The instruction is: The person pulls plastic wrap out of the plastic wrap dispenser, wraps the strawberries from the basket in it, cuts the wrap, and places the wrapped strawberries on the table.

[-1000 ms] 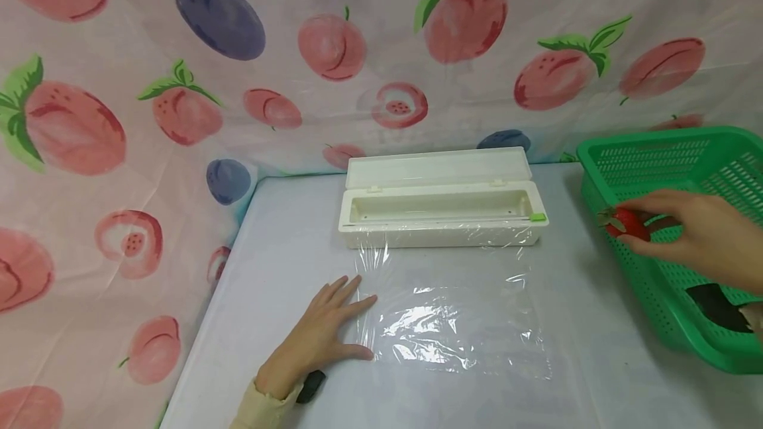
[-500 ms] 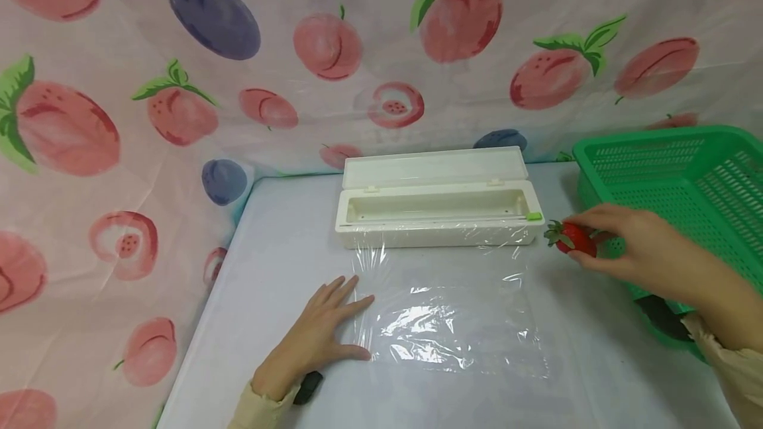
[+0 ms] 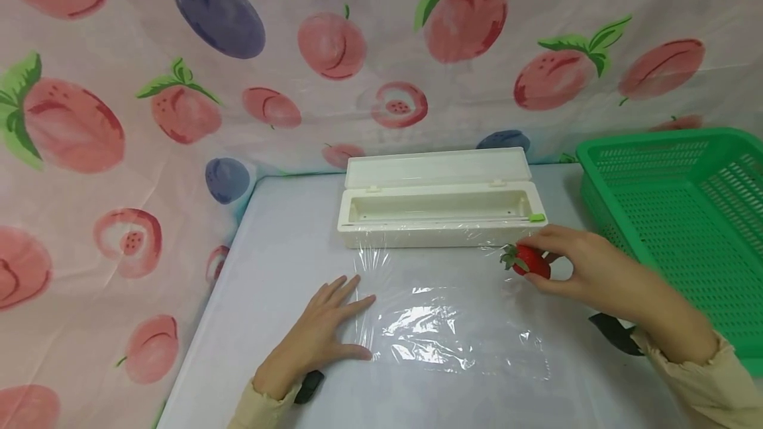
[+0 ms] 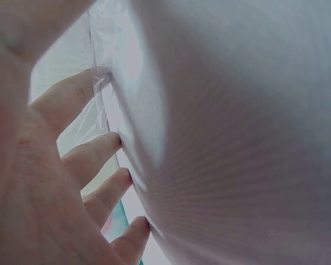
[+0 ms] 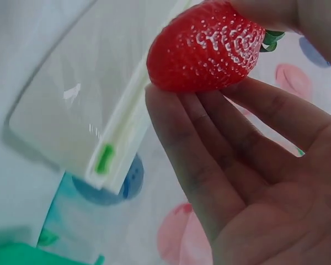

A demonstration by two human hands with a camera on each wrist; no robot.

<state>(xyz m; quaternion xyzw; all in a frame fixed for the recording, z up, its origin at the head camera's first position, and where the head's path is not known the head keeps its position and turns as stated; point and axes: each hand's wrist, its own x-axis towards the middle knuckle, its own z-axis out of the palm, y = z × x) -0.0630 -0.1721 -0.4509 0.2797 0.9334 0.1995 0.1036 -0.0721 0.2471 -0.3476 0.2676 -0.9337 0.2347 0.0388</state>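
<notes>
My right hand (image 3: 572, 263) pinches a red strawberry (image 3: 529, 261) with green leaves just above the far right corner of a clear plastic film sheet (image 3: 453, 313) spread on the white table (image 3: 268, 243). In the right wrist view the strawberry (image 5: 207, 47) sits between thumb and fingertips (image 5: 171, 110). My left hand (image 3: 324, 333) lies flat, fingers spread, pressing the film's left edge; the left wrist view shows its fingers (image 4: 83, 171) against the table. The film runs out of an open cream dispenser box (image 3: 441, 207).
A green perforated basket (image 3: 685, 217) stands at the right edge of the table. The dispenser box (image 5: 94, 94) has a small green slider (image 3: 537, 218) at its right end. A fruit-print cloth (image 3: 179, 104) hangs behind and to the left.
My right hand has carried the strawberry leftward out of the green basket to the film's far right corner. The left hand has stayed put on the film's edge.
</notes>
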